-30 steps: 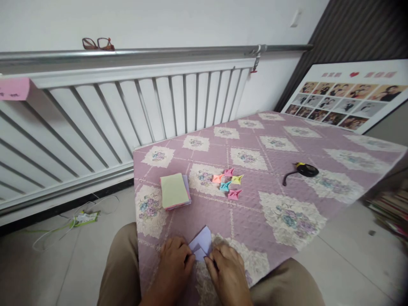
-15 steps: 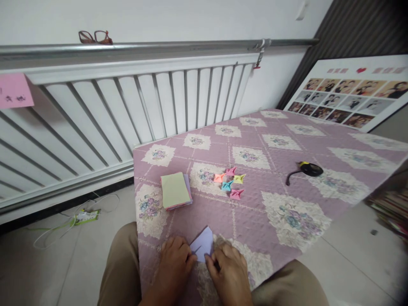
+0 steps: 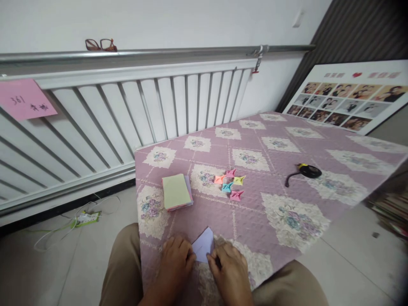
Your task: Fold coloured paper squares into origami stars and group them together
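- Both hands work at one piece: the left hand (image 3: 177, 255) curls its fingers in, thumb against the left edge of the folded lilac paper (image 3: 204, 246); whether it pinches or only presses, I cannot tell.
- The right hand (image 3: 228, 260) bends its fingers too, thumb at the lower right edge; its hold on the sheet is equally unclear.
- The paper lies between them on the flowered tablecloth (image 3: 219, 216), at about two o'clock from the left thumb and eleven from the right.
- Its longer line appears to run from seven to one o'clock, the point facing away from the person; with a thumb at either side, neither hand is clearly nearer.
- At eleven o'clock from the paper, well apart, sits the stack of coloured sheets (image 3: 177, 192), pale green on top.
- Toward one o'clock cluster five small folded pieces (image 3: 227, 187).
- Farther out, at two, rests a black-and-yellow object (image 3: 310, 171).
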Available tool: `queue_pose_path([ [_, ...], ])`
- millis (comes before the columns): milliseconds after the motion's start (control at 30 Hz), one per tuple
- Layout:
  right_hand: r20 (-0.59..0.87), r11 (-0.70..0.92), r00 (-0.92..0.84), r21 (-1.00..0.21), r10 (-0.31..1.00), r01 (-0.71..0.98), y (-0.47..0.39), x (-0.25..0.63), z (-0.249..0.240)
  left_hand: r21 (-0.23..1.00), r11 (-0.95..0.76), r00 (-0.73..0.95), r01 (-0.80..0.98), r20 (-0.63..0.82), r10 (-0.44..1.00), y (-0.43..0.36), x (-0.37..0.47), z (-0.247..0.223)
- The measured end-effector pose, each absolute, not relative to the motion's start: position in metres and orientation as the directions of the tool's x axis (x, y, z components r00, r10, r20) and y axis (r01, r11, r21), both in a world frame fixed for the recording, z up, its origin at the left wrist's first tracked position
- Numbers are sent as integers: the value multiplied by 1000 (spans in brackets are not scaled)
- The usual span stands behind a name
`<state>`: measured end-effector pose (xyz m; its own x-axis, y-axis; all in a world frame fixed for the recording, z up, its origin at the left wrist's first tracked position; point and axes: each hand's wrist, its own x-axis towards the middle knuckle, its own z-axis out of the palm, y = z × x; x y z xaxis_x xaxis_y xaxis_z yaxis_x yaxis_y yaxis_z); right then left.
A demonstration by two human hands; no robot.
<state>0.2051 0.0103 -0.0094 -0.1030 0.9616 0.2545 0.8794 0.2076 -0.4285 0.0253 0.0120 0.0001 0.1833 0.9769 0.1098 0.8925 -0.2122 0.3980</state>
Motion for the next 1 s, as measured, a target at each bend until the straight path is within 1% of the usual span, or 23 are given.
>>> queue_pose_path([
  [67, 264, 212, -104, -421, 959, 882, 10, 205, -10, 342, -312, 265, 886, 177, 948, 11, 26, -2],
  [133, 266, 219, -113, -411, 957, 885, 9, 206, -10, 272, -457, 404, 847, 230, 885, 10, 28, -4],
  [200, 270, 226, -120, -404, 955, 886, 9, 207, -11, 212, -562, 514, 800, 241, 823, 9, 29, -4],
  [233, 277, 232, -123, -405, 953, 885, 9, 207, -11, 191, -588, 546, 786, 232, 805, 9, 29, -4],
  [300, 301, 248, -126, -410, 945, 878, 9, 208, -13, 164, -595, 560, 787, 213, 800, 8, 29, -4],
  [400, 333, 275, -131, -433, 934, 859, 8, 210, -16, 161, -571, 546, 805, 176, 819, 4, 29, -3],
  [533, 346, 251, -82, -476, 934, 843, 10, 213, -22, 162, -516, 504, 841, 114, 856, -3, 32, 0],
  [633, 383, 242, -45, -482, 923, 842, 13, 213, -23, 155, -491, 484, 857, 86, 871, -5, 36, 1],
  [800, 330, 204, -27, -515, 944, 832, 21, 208, -16, 153, -494, 486, 856, 89, 869, -4, 38, 5],
  [933, 334, 204, -9, -554, 943, 807, 33, 203, -9, 147, -500, 489, 853, 108, 866, -5, 38, 8],
  [1000, 309, 197, -13, -571, 951, 797, 41, 203, -6, 146, -492, 478, 858, 124, 870, -6, 38, 7],
])
